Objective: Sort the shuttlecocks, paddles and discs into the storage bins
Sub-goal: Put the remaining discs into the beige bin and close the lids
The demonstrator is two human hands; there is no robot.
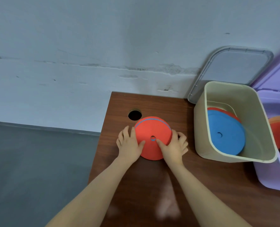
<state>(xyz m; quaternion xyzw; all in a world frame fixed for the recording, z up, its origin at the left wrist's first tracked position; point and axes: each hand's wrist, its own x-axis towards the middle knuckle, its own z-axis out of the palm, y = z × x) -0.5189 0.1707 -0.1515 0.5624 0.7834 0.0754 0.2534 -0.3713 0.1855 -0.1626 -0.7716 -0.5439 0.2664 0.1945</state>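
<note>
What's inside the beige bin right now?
In the beige bin a blue disc leans on top, with a red disc's edge showing behind it. Whatever lies under them, and the bin's floor there, is covered.

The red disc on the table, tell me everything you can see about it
The red disc is round and flat, looks like foam, with a small centre hole showing blue through it. A thin blue line along its far edge suggests a blue disc underneath. It sits on the brown wooden table, just in front of a round hole in the tabletop. The left hand and right hand grip its sides, thumbs on top.
</note>
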